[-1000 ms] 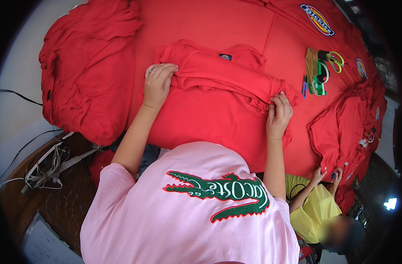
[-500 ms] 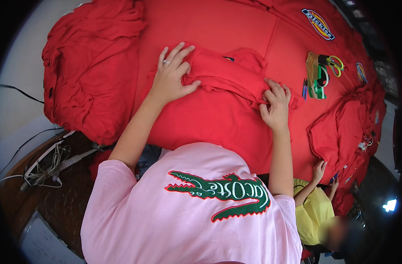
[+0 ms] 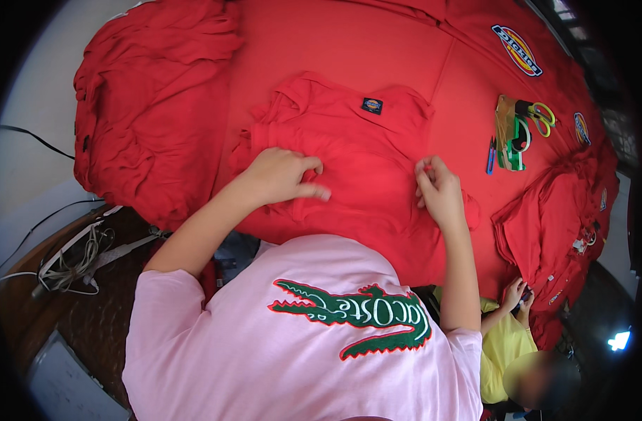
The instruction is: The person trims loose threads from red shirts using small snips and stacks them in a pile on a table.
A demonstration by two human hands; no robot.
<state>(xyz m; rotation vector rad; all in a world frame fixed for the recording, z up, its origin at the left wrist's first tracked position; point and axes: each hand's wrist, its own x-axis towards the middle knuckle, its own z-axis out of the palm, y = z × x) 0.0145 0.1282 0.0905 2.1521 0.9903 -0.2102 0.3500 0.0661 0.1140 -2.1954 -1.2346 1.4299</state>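
Observation:
A red shirt (image 3: pixel 366 168) lies in front of me on the red-covered work surface, with its neck opening on the far side and a small dark label (image 3: pixel 372 105) showing inside. My left hand (image 3: pixel 279 177) is over the shirt's left part, thumb and fingers apart, gripping nothing. At the shirt's right edge is my right hand (image 3: pixel 441 191), its fingers bent and thumb drawn in, seemingly pinching the cloth; the fingertips partly hide the contact. Fabric is bunched beside my left wrist and rumpled to the right of my right hand.
A tall heap of red garments (image 3: pixel 156 105) stands at left. To the right lie yellow-handled scissors (image 3: pixel 543 119), a green tape dispenser (image 3: pixel 510 156) and a blue pen-like tool (image 3: pixel 491 156). A person in yellow (image 3: pixel 507 351) works at lower right. Tangled cables (image 3: pixel 71 263) lie at lower left.
Both hands have come back toward my body from the far folded cloth. The shirt now lies flatter, and its neck opening and whole label show. My left hand moved the most.

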